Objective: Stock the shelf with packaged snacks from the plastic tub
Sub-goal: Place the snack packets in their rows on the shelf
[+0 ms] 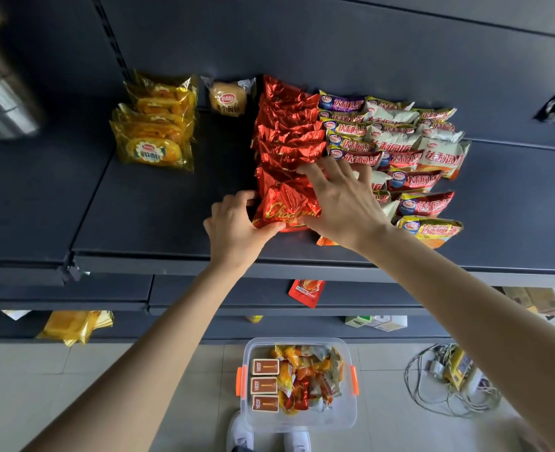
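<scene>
A row of shiny red snack packets runs front to back on the dark shelf. My left hand grips the left edge of the frontmost red packet, thumb under its front corner. My right hand lies spread with straight fingers across the red row and the neighbouring packets. On the floor below stands the clear plastic tub with orange latches, holding mixed snack packets and three brown boxes.
Right of the red row lie several rows of red, yellow and white snack packets. Yellow bread packets and one small bun packet sit at the shelf's back left. Lower shelves hold a few items. Cables lie on the floor at right.
</scene>
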